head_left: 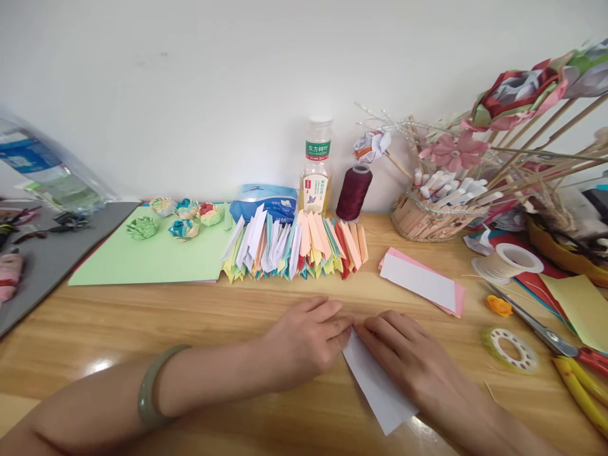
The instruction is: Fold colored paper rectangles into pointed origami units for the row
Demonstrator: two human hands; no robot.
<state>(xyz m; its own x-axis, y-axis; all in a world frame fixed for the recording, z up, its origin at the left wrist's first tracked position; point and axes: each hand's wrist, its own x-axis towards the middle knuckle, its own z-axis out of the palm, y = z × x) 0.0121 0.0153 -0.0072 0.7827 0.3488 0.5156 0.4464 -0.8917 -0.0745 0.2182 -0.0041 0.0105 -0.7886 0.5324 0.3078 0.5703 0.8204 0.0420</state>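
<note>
A white paper strip [375, 383] lies slanted on the wooden table, its far end between my two hands. My left hand [311, 339], below a green bangle on the forearm, has its fingers closed on the far tip of the strip. My right hand [408, 351] lies along the strip's right edge, fingers close together and fingertips pressing near the same tip. Beyond my hands stands a row of folded paper pieces [294, 244] in several colours. A small stack of white and pink strips [418, 278] rests to the right of that row.
Paper flowers [183, 229] sit on green sheets [156, 263] at the left. A bottle [316, 168] and a dark red thread spool [354, 193] stand by the wall. At right are a basket [422, 218], white spool [506, 263], scissors [553, 339] and tape roll [491, 345].
</note>
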